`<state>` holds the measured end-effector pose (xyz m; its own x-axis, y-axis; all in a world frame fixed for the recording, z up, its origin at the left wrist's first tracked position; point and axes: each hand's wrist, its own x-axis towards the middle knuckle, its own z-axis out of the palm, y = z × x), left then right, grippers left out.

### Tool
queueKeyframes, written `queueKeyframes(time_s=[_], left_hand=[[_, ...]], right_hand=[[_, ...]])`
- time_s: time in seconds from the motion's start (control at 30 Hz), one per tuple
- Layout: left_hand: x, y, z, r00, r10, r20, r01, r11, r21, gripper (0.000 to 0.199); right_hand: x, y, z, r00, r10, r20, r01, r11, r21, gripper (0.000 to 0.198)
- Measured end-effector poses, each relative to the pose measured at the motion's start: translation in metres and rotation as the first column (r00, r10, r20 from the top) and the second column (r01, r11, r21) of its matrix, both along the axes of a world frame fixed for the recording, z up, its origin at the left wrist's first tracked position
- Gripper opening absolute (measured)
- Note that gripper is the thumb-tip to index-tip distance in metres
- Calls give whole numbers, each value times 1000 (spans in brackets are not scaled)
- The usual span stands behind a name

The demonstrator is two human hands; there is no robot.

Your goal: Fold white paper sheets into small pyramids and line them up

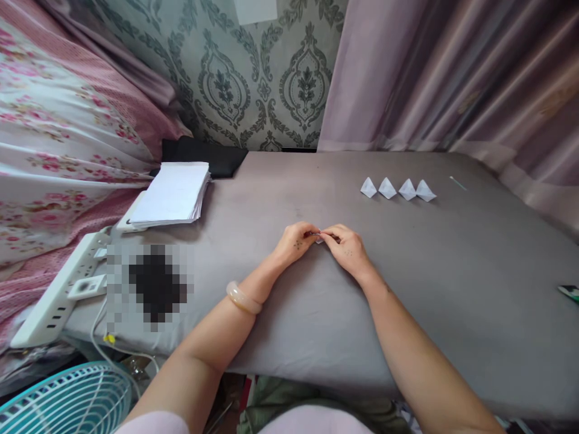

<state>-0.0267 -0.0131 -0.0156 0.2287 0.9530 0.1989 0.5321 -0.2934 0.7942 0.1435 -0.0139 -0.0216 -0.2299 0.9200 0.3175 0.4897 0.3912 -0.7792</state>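
A small piece of folded white paper [319, 240] is pinched between my two hands, low over the grey-covered table. My left hand [296, 242], with a pale bangle [243, 298] on its wrist, grips the paper's left side with closed fingertips. From the right, my right hand [346, 246] holds it the same way. Fingers cover most of the paper, so its full shape cannot be made out. Farther back to the right, several folded white paper pieces [387, 188] with pointed tops stand in a row.
A stack of white paper [172, 193] lies at the back left, before a black flat item [203, 155]. A white power strip [58, 295] runs along the left edge, above a turquoise fan [67, 401]. A thin stick [458, 182] lies back right.
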Motion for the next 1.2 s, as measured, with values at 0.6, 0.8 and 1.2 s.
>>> queueKeyframes(time_s=[0.6, 0.8, 1.2], left_hand=[[-6, 7, -8, 948, 187, 256, -114, 955, -273, 14], [-6, 4, -4, 943, 172, 284, -107, 967, -231, 24], [-7, 1, 0, 983, 178, 38, -172, 977, -127, 29]], right_hand=[[3, 3, -1, 981, -176, -84, 153, 962, -225, 18], [7, 7, -5, 971, -215, -103, 184, 950, -251, 18], [11, -1, 12, 993, -115, 18, 116, 976, -182, 27]])
